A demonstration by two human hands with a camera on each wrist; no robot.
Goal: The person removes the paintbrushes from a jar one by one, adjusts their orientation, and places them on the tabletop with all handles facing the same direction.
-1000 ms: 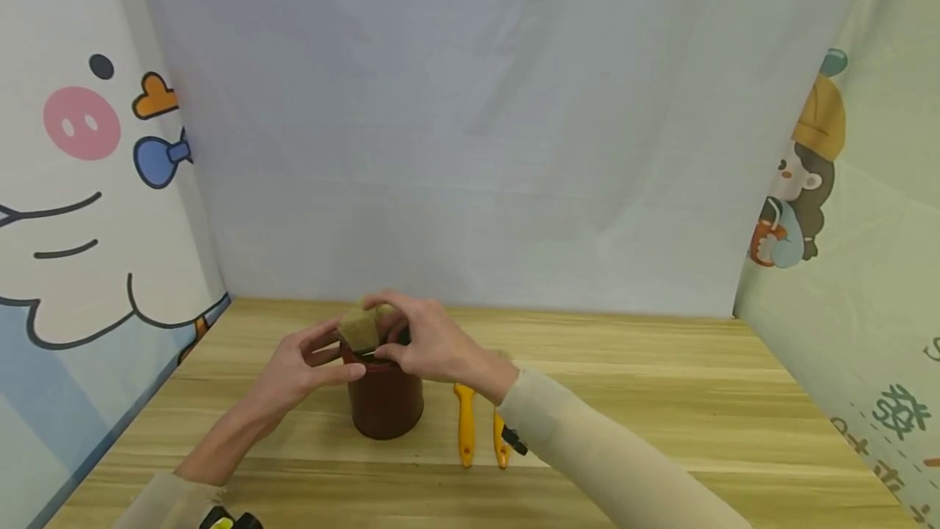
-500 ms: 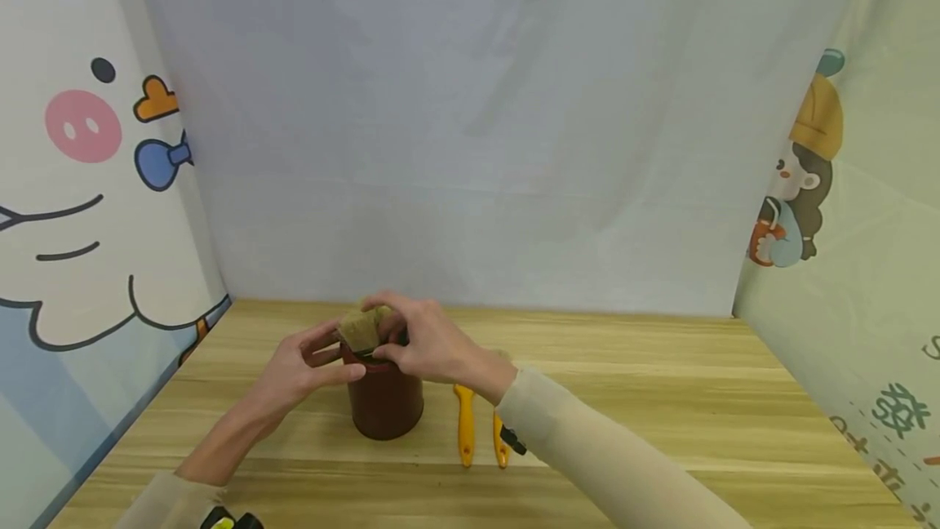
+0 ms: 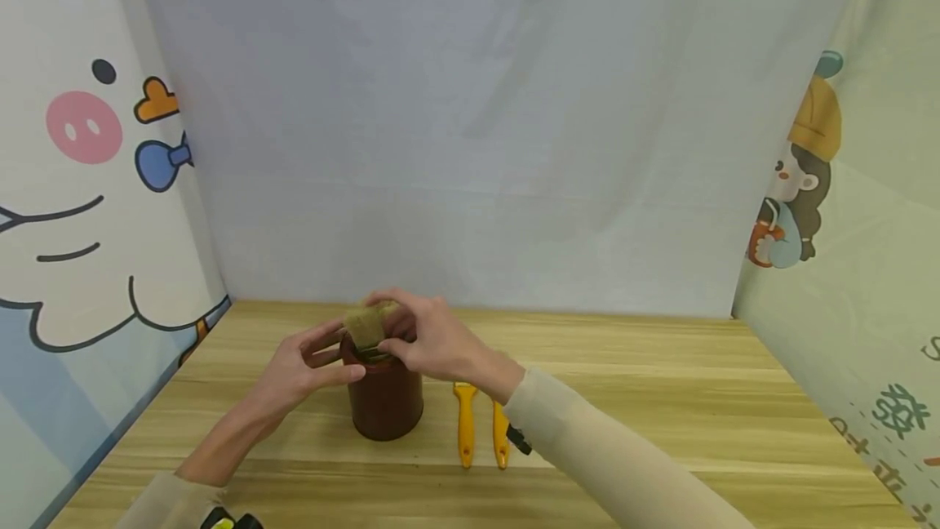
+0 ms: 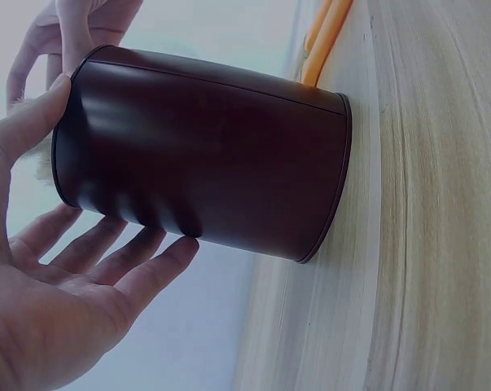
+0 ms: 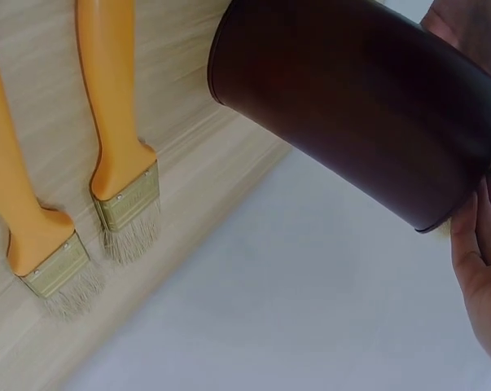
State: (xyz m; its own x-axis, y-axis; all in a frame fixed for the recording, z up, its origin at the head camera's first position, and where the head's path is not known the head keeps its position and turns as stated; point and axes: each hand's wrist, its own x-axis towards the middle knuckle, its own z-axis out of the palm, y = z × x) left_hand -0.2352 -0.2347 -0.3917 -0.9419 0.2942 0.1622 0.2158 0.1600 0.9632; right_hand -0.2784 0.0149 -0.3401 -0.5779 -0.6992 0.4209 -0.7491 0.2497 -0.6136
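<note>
The left hand [image 3: 299, 368] grips an upright, dark-brown cylindrical container [image 3: 386, 406] between thumb and fingers; a tan-bristled brush [image 3: 364, 326] at its mouth is pinched by the right hand [image 3: 439, 341]. A rightward shove could topple the container onto two orange-handled flat brushes [image 3: 466, 427].

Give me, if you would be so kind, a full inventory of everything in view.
Wood-grain table: 1, yellowish tan, across the foreground
Dark brown cylindrical container: 1, reddish brown, upright on the table, left of centre
Flat bristle brush: at least 1, tan, bristles up at the container's mouth; contents mostly hidden
Flat orange-handled paintbrushes: 2, orange with pale bristles, on the table right of the container
Plain cloth backdrop: 1, greyish white, behind the table
Left cartoon-printed panel: 1, mostly white and blue, left side
Right cartoon-printed panel: 1, pale green, right side
Left hand: 1, bare, around the container's upper part
Right hand: 1, bare, pinching the bristle brush
Long sleeves: 2, beige, both arms
Wrist devices: 2, black, partly visible
</note>
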